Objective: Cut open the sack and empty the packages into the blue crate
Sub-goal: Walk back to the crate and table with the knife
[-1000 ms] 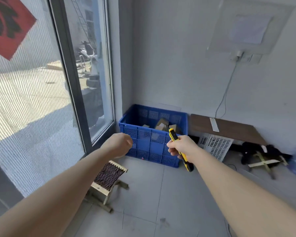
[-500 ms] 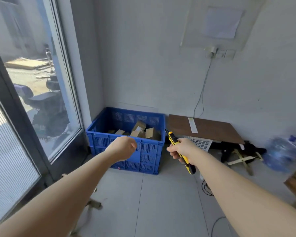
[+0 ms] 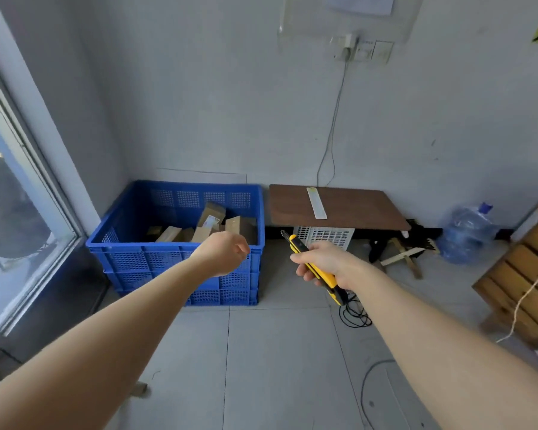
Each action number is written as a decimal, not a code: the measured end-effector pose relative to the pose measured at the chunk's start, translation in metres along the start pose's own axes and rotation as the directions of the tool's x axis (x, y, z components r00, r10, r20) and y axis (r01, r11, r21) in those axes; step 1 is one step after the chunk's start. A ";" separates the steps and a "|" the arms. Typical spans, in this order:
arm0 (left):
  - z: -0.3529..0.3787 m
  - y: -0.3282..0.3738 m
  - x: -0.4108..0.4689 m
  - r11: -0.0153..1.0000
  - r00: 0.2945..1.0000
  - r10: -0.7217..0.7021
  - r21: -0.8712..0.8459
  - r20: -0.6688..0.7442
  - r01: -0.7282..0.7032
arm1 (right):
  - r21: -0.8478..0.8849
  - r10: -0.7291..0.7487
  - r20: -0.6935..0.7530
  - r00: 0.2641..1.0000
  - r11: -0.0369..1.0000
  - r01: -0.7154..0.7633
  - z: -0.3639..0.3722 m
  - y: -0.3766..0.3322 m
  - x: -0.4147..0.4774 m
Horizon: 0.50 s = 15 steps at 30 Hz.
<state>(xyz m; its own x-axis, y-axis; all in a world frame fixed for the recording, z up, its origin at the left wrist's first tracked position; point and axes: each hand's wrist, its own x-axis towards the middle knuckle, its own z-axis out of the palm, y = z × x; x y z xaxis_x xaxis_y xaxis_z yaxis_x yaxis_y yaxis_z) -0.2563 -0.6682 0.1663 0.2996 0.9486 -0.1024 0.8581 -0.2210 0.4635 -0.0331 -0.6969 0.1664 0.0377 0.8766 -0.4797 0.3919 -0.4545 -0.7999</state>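
Observation:
The blue crate (image 3: pixel 143 259) stands on the floor in the corner by the window, with several cardboard packages (image 3: pixel 210 220) lying inside it. My left hand (image 3: pixel 221 254) is curled into a loose fist in front of the crate's near right corner and holds nothing. To its right, my right hand (image 3: pixel 326 265) grips a yellow and black utility knife (image 3: pixel 316 270), tip pointing up and to the left. No sack is in sight.
A brown board (image 3: pixel 348 209) lies over a white perforated basket (image 3: pixel 323 235) against the wall. Further right are a blue water jug (image 3: pixel 466 232), a wooden drawer unit (image 3: pixel 522 274), a small wooden stand (image 3: pixel 401 252) and black cables (image 3: pixel 354 315) on the tiled floor.
The view has swung to the right and come closer to the crate, leaving most of the window and the folding stool out of sight. Both hands keep the same pose.

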 end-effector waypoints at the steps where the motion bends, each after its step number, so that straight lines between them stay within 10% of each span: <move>1: 0.001 -0.001 0.014 1.000 1.000 0.013 -0.001 0.012 -0.013 | 0.004 0.009 -0.009 1.000 1.000 -0.009 -0.005 -0.001 0.011; 15: 0.006 -0.004 0.192 0.994 0.987 0.108 -0.016 0.119 -0.107 | 0.088 0.100 -0.079 0.992 0.992 -0.093 -0.072 -0.024 0.146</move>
<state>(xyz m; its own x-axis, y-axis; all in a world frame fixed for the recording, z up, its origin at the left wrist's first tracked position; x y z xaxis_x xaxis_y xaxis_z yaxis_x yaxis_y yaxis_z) -0.1997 -0.4867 0.1392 0.4379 0.8853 -0.1562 0.8144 -0.3171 0.4859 0.0290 -0.5470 0.1413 0.1498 0.8364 -0.5273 0.3047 -0.5464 -0.7801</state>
